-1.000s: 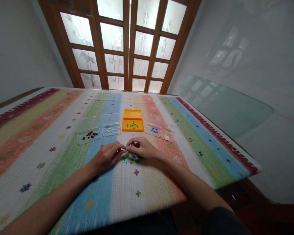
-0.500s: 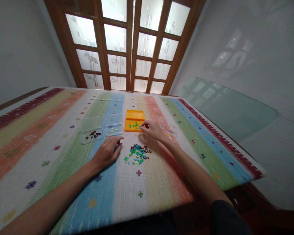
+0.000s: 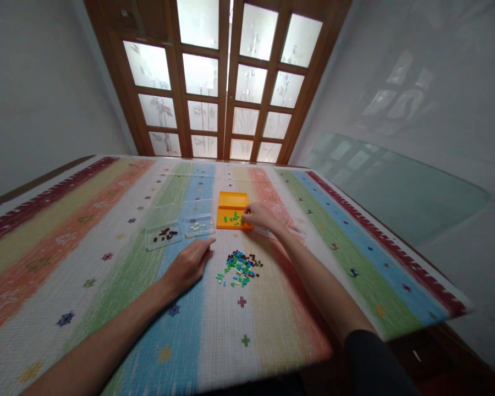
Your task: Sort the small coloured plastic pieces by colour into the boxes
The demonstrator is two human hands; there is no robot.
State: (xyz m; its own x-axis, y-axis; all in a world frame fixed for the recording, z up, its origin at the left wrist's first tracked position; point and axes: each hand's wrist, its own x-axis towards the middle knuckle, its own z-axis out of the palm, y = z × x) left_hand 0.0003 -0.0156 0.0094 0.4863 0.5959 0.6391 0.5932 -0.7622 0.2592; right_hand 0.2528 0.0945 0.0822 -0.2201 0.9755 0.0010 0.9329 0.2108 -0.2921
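My right hand (image 3: pixel 262 215) is over the right side of an open orange box (image 3: pixel 233 200), thumb and fingertips pinched together. Small green toy bricks (image 3: pixel 235 219) lie in the front half of the box, one right by the fingertips. Whether a brick is between them is too small to tell. My left hand (image 3: pixel 191 260) rests on the cloth left of a loose pile of tiny green, blue and brown bricks (image 3: pixel 240 268). Its index finger is stretched forward and the thumb lies apart; it holds nothing.
Left of the orange box stand a clear box (image 3: pixel 165 246) with brown bricks and another clear box (image 3: pixel 199 235) with pale bricks. A further clear box (image 3: pixel 300 237) is partly hidden behind my right forearm. The striped tablecloth (image 3: pixel 218 341) covers the table.
The view has shifted slightly, so everything sits lower and further right. My right hand stays pinched at the orange box's right side. My left hand remains beside the pile.
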